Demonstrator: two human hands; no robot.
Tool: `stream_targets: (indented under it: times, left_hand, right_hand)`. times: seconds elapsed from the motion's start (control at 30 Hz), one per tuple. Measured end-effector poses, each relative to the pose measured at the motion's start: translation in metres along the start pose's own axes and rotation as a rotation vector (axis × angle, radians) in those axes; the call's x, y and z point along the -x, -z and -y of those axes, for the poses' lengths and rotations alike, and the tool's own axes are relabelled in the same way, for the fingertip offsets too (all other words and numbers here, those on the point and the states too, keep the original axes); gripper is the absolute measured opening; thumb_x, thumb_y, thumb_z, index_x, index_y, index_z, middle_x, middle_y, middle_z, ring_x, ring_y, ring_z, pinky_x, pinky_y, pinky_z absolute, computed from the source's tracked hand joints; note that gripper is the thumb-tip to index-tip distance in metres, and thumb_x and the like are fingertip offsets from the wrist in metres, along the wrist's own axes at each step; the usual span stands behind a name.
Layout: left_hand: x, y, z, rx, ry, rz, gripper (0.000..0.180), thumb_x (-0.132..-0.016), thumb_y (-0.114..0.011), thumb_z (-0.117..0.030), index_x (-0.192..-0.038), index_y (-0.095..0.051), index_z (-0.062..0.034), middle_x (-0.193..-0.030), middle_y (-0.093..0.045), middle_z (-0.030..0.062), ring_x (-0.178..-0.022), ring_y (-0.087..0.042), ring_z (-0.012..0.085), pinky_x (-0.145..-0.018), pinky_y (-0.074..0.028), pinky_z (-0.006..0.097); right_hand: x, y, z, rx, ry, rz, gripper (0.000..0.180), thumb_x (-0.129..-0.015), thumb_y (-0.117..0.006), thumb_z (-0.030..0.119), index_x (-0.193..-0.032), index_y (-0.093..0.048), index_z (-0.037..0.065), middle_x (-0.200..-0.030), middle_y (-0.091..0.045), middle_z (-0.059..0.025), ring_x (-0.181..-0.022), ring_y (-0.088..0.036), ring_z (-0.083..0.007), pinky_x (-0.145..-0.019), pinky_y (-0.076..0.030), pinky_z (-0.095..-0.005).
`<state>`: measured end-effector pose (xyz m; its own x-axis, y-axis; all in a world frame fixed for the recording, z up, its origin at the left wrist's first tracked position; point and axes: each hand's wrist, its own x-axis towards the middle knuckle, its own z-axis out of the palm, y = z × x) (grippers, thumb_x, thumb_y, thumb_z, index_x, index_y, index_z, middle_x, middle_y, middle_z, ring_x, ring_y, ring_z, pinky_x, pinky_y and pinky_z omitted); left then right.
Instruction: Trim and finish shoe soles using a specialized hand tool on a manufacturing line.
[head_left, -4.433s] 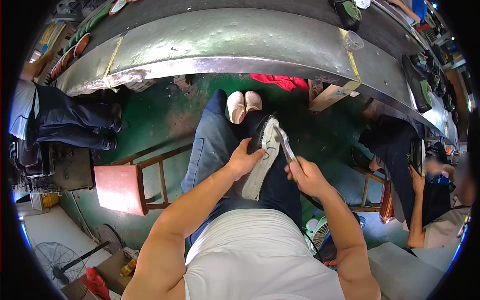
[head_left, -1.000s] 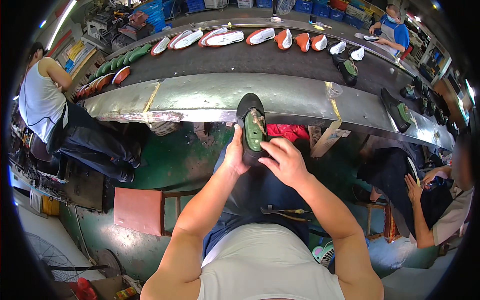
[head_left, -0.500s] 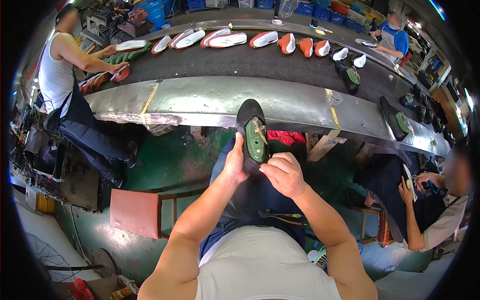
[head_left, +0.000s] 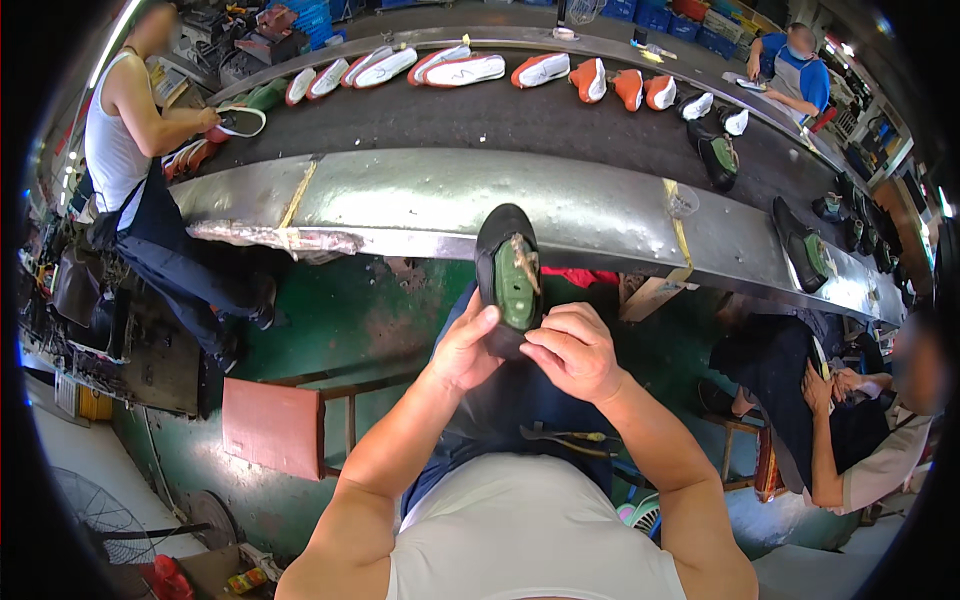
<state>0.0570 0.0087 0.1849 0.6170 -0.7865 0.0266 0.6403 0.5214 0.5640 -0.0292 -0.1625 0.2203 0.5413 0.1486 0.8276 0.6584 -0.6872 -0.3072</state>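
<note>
A black shoe (head_left: pixel 488 262) on a green shoe last (head_left: pixel 519 283) stands toe up in front of me, its toe overlapping the metal bench edge. A tan lace or strip hangs over the last's top. My left hand (head_left: pixel 467 350) wraps the heel end from the left, thumb along the side. At the heel's right rim, my right hand (head_left: pixel 575 352) has its thumb and fingers pressed together on the shoe's edge; whether anything small is between them is hidden. A pair of pliers (head_left: pixel 565 436) lies on my lap below.
Ahead runs a metal bench (head_left: pixel 430 200) beside a dark conveyor belt (head_left: pixel 400 125) carrying red-and-white shoes (head_left: pixel 458 71) and black ones. One person stands left with a shoe (head_left: pixel 241 122); another sits right; a third is across the belt. A padded stool (head_left: pixel 270 424) stands at my left.
My left hand has slid lower toward the heel, its thumb bending across the edge. My right fingers stay at the heel rim. The person at left has turned the shoe they hold.
</note>
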Motion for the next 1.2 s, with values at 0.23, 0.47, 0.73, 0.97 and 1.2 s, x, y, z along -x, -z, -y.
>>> stream_targets:
  times: [0.23,0.47,0.73,0.97,1.2]
  left_hand:
    - [-0.008,-0.001,0.006,-0.173,-0.005,-0.429,0.052,-0.109,-0.038,-0.041,-0.145,-0.043,-0.0028,-0.138,-0.056,0.0137,-0.126,-0.055,0.0243,-0.107,-0.046,0.041]
    - [-0.048,0.010,-0.008,-0.428,-0.071,-0.382,0.068,-0.104,-0.056,-0.026,-0.155,-0.022,0.0036,-0.144,-0.049,0.0155,-0.128,-0.052,0.0216,-0.108,-0.043,0.035]
    - [-0.171,0.025,-0.039,-0.625,-0.048,-0.223,0.071,-0.099,-0.065,-0.025,-0.152,-0.031,0.0062,-0.137,-0.056,0.0140,-0.121,-0.057,0.0212,-0.103,-0.046,0.034]
    - [-0.407,0.026,-0.071,-0.521,0.310,-0.115,0.078,-0.095,-0.053,-0.067,-0.138,-0.055,-0.0021,-0.130,-0.062,0.0128,-0.111,-0.063,0.0217,-0.095,-0.050,0.038]
    - [-0.528,0.051,0.036,-1.364,-0.051,-0.237,0.074,-0.106,-0.034,-0.053,-0.149,-0.039,0.0060,-0.156,-0.038,0.0231,-0.150,-0.029,0.0310,-0.122,-0.020,0.036]
  right_hand:
    - [0.004,-0.020,-0.024,-0.072,-0.638,0.148,0.042,-0.095,-0.066,0.013,-0.131,-0.049,-0.002,-0.109,-0.064,-0.0218,-0.089,-0.068,-0.0310,-0.079,-0.055,-0.0363]
    - [-0.013,-0.007,-0.059,0.270,-0.352,0.162,0.035,-0.085,-0.067,0.006,-0.117,-0.055,0.000,-0.088,-0.066,-0.0171,-0.076,-0.067,-0.0329,-0.068,-0.053,-0.0397]
    - [-0.057,0.049,-0.120,-0.524,-0.763,-0.122,0.037,-0.094,-0.065,0.007,-0.126,-0.048,-0.001,-0.092,-0.068,-0.0116,-0.080,-0.068,-0.0163,-0.067,-0.054,-0.0286]
    - [-0.035,0.047,-0.204,0.125,-0.452,0.051,0.026,-0.087,-0.073,0.014,-0.110,-0.063,0.003,-0.092,-0.070,-0.0127,-0.077,-0.070,-0.0281,-0.066,-0.056,-0.0362]
    - [-0.035,0.014,-0.289,0.229,-0.563,0.527,0.023,-0.094,-0.063,0.029,-0.100,-0.063,0.007,-0.088,-0.069,-0.0127,-0.080,-0.068,-0.0351,-0.075,-0.054,-0.0482]
